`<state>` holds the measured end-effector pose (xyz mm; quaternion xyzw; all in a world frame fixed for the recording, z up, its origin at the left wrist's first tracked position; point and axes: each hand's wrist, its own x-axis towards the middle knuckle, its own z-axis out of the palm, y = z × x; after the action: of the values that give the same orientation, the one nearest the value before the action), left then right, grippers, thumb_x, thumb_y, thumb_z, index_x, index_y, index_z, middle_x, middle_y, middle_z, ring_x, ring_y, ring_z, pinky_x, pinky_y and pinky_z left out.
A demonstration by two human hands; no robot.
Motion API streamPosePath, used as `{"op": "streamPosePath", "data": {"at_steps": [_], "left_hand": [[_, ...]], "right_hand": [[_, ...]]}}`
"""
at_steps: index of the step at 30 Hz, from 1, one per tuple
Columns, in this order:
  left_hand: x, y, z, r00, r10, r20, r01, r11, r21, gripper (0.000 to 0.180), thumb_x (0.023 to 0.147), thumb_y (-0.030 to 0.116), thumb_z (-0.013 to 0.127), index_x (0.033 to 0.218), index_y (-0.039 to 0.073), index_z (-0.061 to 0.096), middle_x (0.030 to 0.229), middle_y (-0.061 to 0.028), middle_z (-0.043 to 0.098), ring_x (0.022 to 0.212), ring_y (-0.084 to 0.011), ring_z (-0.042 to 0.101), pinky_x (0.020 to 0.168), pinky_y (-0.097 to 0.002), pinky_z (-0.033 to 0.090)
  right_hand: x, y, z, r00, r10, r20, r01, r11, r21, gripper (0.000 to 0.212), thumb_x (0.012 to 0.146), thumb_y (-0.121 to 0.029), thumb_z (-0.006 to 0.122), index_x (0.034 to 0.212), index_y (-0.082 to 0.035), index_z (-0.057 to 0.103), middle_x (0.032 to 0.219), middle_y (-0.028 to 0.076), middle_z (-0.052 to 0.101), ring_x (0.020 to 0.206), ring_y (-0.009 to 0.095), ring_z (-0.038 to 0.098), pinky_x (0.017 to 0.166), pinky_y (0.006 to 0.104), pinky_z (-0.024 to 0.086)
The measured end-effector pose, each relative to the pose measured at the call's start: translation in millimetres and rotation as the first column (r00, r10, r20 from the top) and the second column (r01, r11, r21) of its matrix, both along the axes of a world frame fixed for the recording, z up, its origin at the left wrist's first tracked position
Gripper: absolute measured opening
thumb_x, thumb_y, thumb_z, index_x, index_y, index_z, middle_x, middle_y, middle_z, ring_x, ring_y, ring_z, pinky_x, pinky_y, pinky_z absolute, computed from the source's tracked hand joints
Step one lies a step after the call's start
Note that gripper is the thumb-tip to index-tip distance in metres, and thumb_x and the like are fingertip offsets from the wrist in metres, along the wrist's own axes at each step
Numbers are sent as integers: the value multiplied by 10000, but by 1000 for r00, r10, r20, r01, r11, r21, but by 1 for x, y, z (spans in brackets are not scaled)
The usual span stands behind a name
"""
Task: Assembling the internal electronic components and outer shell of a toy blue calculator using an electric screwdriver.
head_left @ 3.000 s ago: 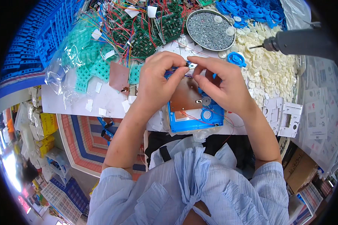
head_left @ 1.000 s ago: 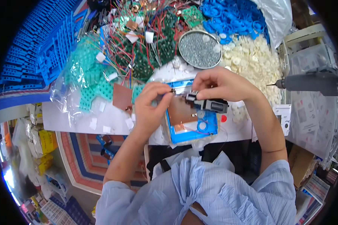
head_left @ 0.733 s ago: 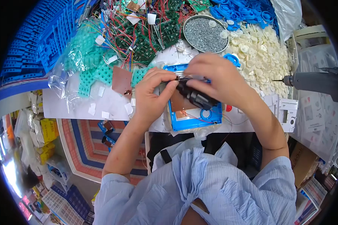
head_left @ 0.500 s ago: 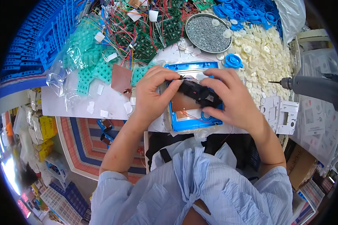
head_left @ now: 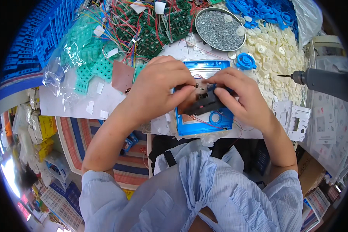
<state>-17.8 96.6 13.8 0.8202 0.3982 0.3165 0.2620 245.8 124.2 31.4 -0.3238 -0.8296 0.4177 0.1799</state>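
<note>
A blue plastic casing (head_left: 185, 129) lies in front of me, with a brown board (head_left: 186, 103) and thin red wires in it. Above it my right hand (head_left: 241, 92) is closed on a black plastic part (head_left: 205, 105), which is tilted. The fingertips of my left hand (head_left: 162, 87) pinch together at the far side of that part, by a small dark piece (head_left: 197, 85). Whether this piece is loose or attached I cannot tell. A blue ring (head_left: 215, 117) shows in the casing's near right area.
Farther off lie green circuit boards (head_left: 149, 40) with wires, teal foam blocks (head_left: 85, 75), a round tray of screws (head_left: 197, 34) and a pile of cream discs (head_left: 276, 54). An electric screwdriver (head_left: 317, 79) juts in from the right, above white plastic housings (head_left: 292, 118).
The black part has turned and come nearer to me. My left hand has shifted right and rolled over, its fingertips closer to the right hand's. The view has moved slightly.
</note>
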Motion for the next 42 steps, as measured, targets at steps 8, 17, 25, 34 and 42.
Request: {"op": "streamPosePath", "data": {"at_steps": [8, 17, 25, 34, 42], "left_hand": [[8, 3, 15, 967, -79, -241, 94, 994, 51, 177, 832, 133, 725, 1003, 93, 722, 873, -63, 606, 927, -280, 603, 1033, -468, 430], [-1, 10, 10, 983, -90, -158, 96, 995, 31, 210, 823, 135, 726, 1029, 96, 737, 863, -62, 586, 895, -287, 585, 923, -456, 456], [-6, 27, 13, 928, -232, -292, 220, 973, -76, 176, 829, 158, 732, 999, 116, 738, 863, -45, 601, 919, -266, 598, 856, -421, 474], [-7, 41, 9, 897, -332, -293, 314, 943, -107, 110, 815, 173, 733, 868, 82, 702, 859, -45, 634, 926, -253, 622, 848, -403, 501], [-3, 42, 18, 854, -326, -406, 346, 938, -25, 110, 817, 160, 676, 788, 70, 732, 803, -57, 671, 869, -248, 652, 801, -393, 523]], "right_hand": [[-5, -18, 11, 993, 83, 79, -96, 980, 175, 632, 683, -75, 846, 1266, -60, 603, 1215, 158, 595, 1133, 361, 580, 956, 439, 504], [-6, -11, -3, 1000, -14, -14, 18, 961, 277, 504, 690, -46, 847, 1141, -8, 625, 1022, 142, 682, 894, 361, 655, 781, 411, 548], [-12, -12, -20, 996, 11, -83, 15, 953, 304, 497, 700, -83, 903, 1100, -11, 618, 1040, 166, 678, 888, 309, 635, 750, 387, 507], [-20, -10, -17, 997, 22, -75, 3, 950, 314, 498, 664, -78, 901, 1060, -19, 606, 1017, 150, 667, 851, 325, 624, 727, 399, 510], [-23, -8, -9, 997, 64, 41, -74, 946, 315, 500, 679, -115, 872, 1123, -30, 659, 988, 117, 644, 825, 299, 588, 703, 384, 497]]}}
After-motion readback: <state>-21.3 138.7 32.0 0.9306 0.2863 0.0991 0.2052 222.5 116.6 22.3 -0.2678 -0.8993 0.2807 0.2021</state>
